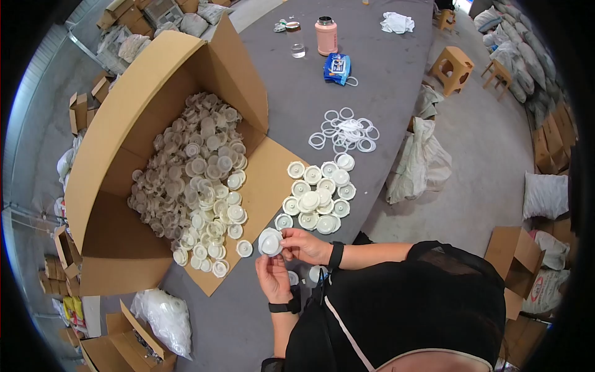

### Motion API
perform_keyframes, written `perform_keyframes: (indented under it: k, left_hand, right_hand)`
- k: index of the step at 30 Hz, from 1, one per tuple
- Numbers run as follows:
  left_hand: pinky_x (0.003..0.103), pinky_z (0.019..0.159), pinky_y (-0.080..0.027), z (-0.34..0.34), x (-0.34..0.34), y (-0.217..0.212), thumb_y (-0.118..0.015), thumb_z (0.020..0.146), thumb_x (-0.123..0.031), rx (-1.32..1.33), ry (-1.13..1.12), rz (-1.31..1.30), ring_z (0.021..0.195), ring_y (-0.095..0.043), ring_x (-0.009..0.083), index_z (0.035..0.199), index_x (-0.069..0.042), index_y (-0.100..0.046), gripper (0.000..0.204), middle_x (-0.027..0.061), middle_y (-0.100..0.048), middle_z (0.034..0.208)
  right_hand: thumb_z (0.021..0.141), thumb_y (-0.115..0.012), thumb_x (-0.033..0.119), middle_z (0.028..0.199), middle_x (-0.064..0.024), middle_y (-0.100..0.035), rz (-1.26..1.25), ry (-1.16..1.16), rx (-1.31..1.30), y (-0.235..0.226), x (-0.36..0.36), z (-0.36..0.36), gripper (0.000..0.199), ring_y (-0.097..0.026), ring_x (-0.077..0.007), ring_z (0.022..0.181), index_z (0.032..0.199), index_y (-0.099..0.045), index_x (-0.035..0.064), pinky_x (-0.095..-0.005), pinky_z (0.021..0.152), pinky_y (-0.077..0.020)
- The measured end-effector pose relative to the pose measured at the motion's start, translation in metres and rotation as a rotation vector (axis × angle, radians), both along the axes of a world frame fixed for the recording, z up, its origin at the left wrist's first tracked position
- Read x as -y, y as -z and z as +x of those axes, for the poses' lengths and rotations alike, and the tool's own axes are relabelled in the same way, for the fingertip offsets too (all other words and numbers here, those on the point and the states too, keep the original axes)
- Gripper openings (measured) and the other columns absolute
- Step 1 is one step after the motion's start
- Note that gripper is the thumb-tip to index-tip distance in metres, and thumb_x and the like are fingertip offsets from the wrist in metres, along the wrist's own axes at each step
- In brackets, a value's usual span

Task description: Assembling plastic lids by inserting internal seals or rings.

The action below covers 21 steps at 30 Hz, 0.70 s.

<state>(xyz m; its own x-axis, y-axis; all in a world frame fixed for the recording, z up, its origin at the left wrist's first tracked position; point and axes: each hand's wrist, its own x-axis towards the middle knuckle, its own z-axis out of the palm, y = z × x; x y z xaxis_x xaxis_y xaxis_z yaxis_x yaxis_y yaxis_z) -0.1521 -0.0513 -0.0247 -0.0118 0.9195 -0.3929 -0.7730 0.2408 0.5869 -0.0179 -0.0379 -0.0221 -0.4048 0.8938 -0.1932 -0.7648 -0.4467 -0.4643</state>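
Note:
Both hands hold one round white plastic cap (pixel 269 241) just above the grey table (pixel 372 56). My right hand (pixel 305 245) pinches the cap's right edge; my left hand (pixel 273 277) grips it from below. Each wrist wears a black band. A cluster of similar white caps (pixel 317 195) lies on the table just beyond my hands. Thin white rings (pixel 344 132) are scattered farther back. At left, a large open cardboard box (pixel 124 124) lies on its side, heaped with several caps (pixel 201 180) that spill onto its flap.
At the table's far end stand a pink bottle (pixel 326 35), a small glass (pixel 298 49), a blue wipes packet (pixel 337 67) and a white cloth (pixel 396 23). Wooden stools (pixel 453 68), white sacks (pixel 421 162) and cardboard boxes (pixel 513 251) occupy the floor at right. A plastic bag (pixel 167 319) lies lower left.

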Motion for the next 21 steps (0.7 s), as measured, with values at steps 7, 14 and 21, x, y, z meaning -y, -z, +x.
perform_keyframes:
  k: [7, 14, 21]
  left_hand:
    - [0.028, 0.067, -0.045, 0.024, -0.002, -0.038, -0.051, 0.079, -0.015, 0.015, -0.048, 0.005, 0.078, -0.055, 0.0191, 0.091, -0.004, -0.052, 0.017, 0.0093, -0.057, 0.092]
    - [0.026, 0.068, -0.044, 0.02, -0.009, -0.036, -0.049, 0.081, -0.016, -0.119, 0.014, 0.164, 0.074, -0.055, 0.0154, 0.092, -0.002, -0.051, 0.018, 0.0081, -0.057, 0.085]
    - [0.024, 0.065, -0.043, 0.018, -0.011, -0.045, -0.05, 0.083, -0.018, -0.16, 0.154, 0.134, 0.072, -0.053, 0.0115, 0.09, -0.002, -0.051, 0.018, 0.0036, -0.054, 0.08]
  right_hand:
    - [0.082, -0.042, 0.018, 0.065, -0.0011, -0.048, 0.044, -0.004, -0.008, -0.015, 0.003, 0.0, 0.015, -0.037, -0.0077, 0.044, 0.086, -0.049, 0.0048, -0.0203, 0.043, -0.031]
    - [0.086, -0.044, 0.032, 0.051, 0.0049, -0.041, 0.138, 0.064, 0.161, -0.033, 0.005, 0.0, 0.031, -0.032, -0.003, 0.038, 0.068, -0.052, 0.0075, -0.0176, 0.035, -0.0234]
    - [0.085, -0.047, 0.032, 0.048, 0.0044, -0.041, 0.071, -0.134, 0.33, -0.036, -0.01, 0.013, 0.032, -0.032, -0.003, 0.035, 0.063, -0.051, 0.0089, -0.0179, 0.032, -0.0217]
